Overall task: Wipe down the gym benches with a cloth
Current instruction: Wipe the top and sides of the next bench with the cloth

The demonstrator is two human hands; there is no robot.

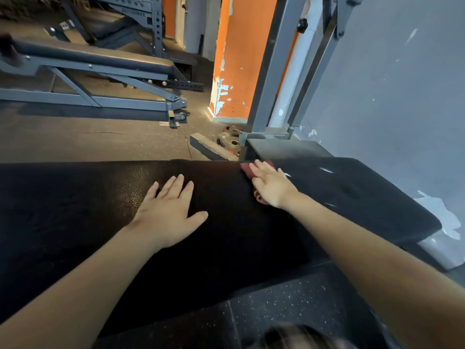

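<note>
A wide black padded bench [75, 212] runs across the middle of the view. My left hand [168, 207] lies flat on its pad, fingers straight and spread. My right hand [271, 185] presses with straight fingers on a dark red cloth [247, 170] near the bench's far edge. Most of the cloth is hidden under that hand, with a corner showing at the fingertips and a bit near the wrist. The pad's right end [364, 192] carries a few small white scuffs.
A second grey-framed adjustable bench [95, 61] stands on the floor at far left. A grey machine frame [274, 71] rises behind the bench, with weight plates [230, 139] at its foot, an orange pillar [236, 59] and a grey wall [402, 84] at right.
</note>
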